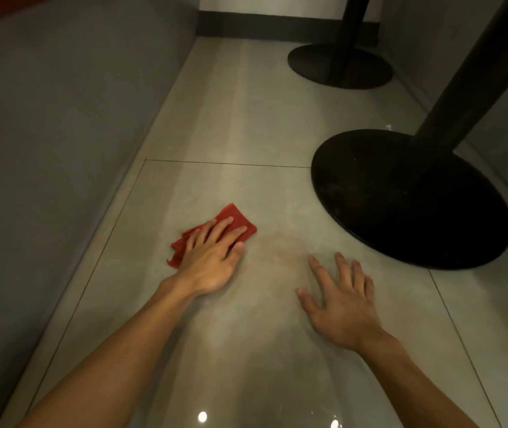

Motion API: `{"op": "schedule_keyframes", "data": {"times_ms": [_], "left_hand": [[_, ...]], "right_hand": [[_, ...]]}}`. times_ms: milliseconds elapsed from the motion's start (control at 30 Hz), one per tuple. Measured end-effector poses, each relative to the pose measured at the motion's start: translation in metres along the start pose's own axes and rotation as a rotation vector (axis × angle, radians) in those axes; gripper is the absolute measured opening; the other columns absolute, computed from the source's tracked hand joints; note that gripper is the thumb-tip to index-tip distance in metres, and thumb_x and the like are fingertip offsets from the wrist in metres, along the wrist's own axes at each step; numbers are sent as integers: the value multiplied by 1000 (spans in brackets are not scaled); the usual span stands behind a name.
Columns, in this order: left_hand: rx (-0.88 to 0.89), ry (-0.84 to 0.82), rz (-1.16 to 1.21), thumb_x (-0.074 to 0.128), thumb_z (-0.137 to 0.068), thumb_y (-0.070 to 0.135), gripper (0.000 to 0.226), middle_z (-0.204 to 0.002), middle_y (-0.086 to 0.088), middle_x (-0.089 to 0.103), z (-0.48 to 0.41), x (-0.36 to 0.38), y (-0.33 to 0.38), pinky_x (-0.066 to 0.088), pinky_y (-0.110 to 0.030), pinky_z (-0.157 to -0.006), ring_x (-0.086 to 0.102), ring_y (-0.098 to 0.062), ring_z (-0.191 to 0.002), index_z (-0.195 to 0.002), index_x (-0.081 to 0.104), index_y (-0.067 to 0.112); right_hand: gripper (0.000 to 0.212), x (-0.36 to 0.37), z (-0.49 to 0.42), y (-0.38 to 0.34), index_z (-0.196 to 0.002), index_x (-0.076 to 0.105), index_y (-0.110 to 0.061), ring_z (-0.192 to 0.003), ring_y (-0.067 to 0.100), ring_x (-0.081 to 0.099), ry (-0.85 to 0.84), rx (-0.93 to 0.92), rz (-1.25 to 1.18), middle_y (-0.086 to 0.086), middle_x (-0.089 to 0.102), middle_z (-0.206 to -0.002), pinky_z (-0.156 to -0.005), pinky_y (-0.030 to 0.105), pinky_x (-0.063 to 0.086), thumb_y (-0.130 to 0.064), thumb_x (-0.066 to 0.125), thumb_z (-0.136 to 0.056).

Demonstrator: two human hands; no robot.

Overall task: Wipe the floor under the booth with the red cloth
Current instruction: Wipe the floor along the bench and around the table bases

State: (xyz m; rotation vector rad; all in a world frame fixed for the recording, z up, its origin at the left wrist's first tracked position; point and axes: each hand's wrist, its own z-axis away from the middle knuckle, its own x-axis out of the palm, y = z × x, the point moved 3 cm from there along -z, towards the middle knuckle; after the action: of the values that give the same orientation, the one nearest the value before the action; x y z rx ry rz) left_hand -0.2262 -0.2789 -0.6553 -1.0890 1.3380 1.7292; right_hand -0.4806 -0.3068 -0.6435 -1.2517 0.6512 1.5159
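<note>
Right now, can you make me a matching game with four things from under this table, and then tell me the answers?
Things:
1. left hand
2. right hand
3. red cloth
4. nearer table base

Matches:
A. fingers spread, on the bare floor
B. round and black, to the right of both hands
C. pressing flat on top of something red
D. crumpled, partly hidden under a hand

Right pairs: 1-C, 2-A, 3-D, 4-B.
</note>
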Motion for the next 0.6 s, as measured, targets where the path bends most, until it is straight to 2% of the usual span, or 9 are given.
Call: {"op": "schedule_keyframes", "data": {"times_ms": [67,167,300,433,600], "left_hand": [[38,-25,2,20,-99,54,49,-159,16,9,-14,3,20,-1,-40,-117,0,-13,-146,-146,26,44],[114,-34,5,20,-99,56,48,-158,18,12,-15,13,40,-1,-38,-117,1,-11,-146,-144,28,46],[189,22,25,6,-91,63,59,-155,23,17,9,16,33,2,-34,-117,4,-6,-145,-142,32,47],[136,-7,8,7,-94,61,55,-157,22,13,7,16,28,1,-35,-118,1,-6,-145,-145,26,47],[86,-79,4,14,-98,57,50,-159,18,6,-34,19,54,-3,-39,-118,-3,-10,-146,-146,21,46]], "right_hand": [[72,0,-1,3,-151,-7,-47,-148,33,-18,-8,0,4,5,-16,-163,-120,51,-5,-73,18,-90],[73,0,-1,6,-151,-7,-47,-148,31,-17,-9,-12,6,3,-16,-163,-120,49,-4,-74,21,-89],[73,-3,1,12,-151,-4,-47,-148,28,-16,-17,-29,-15,-1,-17,-163,-121,48,-3,-73,25,-90],[76,-4,2,15,-151,-2,-47,-148,28,-8,44,-57,13,-2,-9,-162,-121,47,2,-77,18,-85],[76,-7,0,16,-151,2,-46,-147,26,-4,59,-77,14,-2,-5,-161,-120,47,4,-77,23,-86]]}}
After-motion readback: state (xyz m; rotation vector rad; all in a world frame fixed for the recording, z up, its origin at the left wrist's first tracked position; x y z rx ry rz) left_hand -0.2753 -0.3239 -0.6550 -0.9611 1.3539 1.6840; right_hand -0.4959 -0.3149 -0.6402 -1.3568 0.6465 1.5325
